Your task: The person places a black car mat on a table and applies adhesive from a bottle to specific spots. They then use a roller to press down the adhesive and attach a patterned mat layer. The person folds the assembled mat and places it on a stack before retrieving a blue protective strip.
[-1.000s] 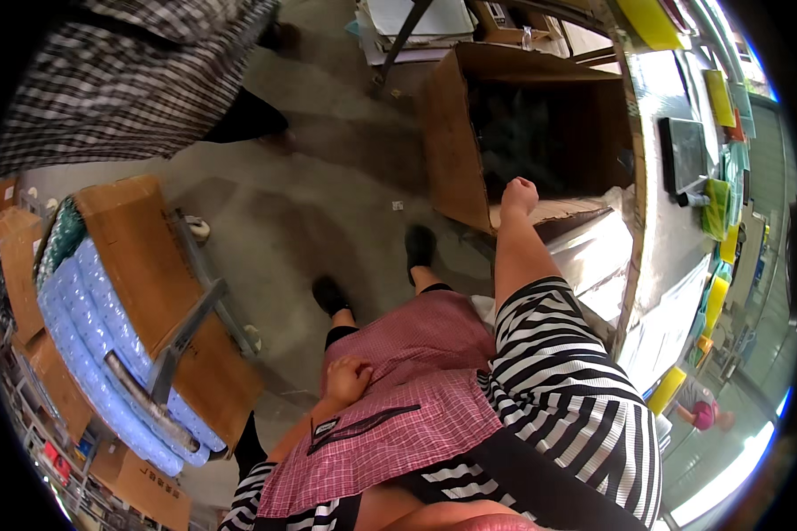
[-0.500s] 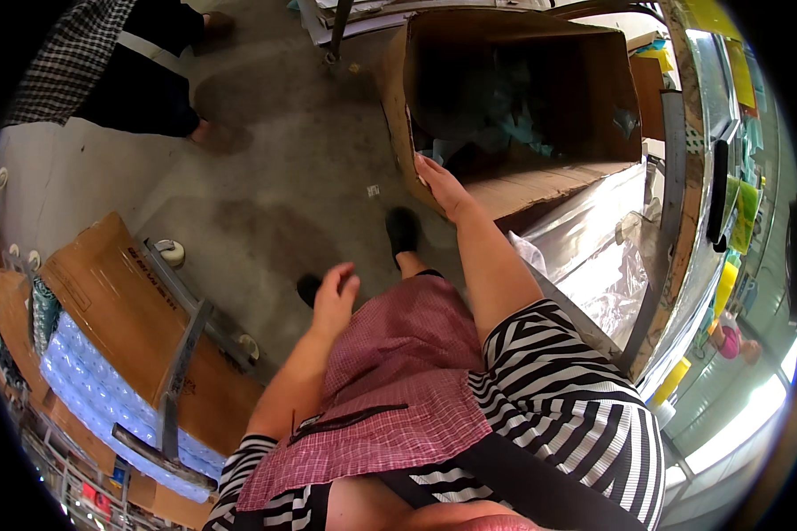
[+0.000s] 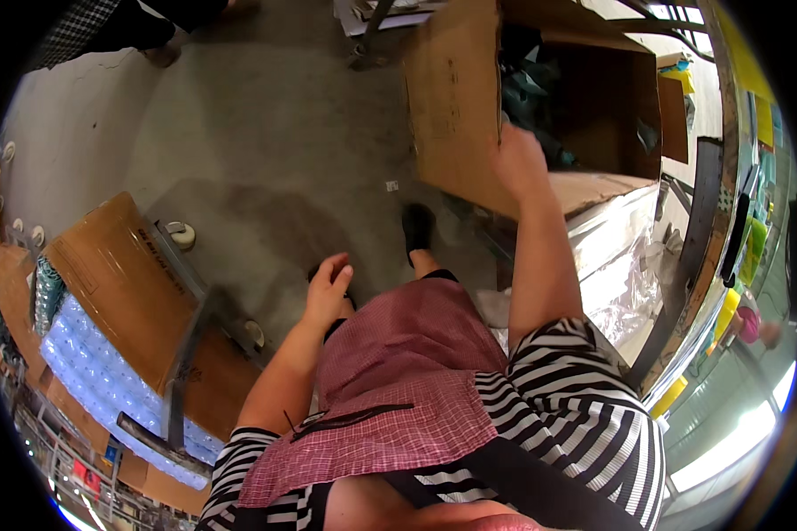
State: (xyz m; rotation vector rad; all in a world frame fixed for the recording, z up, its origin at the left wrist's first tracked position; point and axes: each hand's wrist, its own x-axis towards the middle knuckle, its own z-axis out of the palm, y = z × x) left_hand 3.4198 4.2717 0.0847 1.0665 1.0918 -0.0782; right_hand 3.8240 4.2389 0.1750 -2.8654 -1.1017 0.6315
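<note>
At the far right of centre stands a tall open cardboard box (image 3: 454,106), its left side facing me. Crumpled bluish plastic (image 3: 530,88) lies in its dark inside. My right hand (image 3: 521,164) is closed over the rim of the box, near its front left corner; the fingertips are partly hidden behind the cardboard. Over the floor in front of my apron hangs my left hand (image 3: 326,288), its fingers apart and nothing in them.
On the left, a trolley with a metal handle (image 3: 179,380) carries a large flat carton (image 3: 119,265) and bubble wrap (image 3: 106,372). A metal rack post (image 3: 695,230) rises at the right beside clear plastic film (image 3: 615,257). Another person (image 3: 106,31) stands far left.
The box has turned and shifted to the right, showing more of its left side. My right hand has gone from its outer corner to its rim. The other person has moved farther off.
</note>
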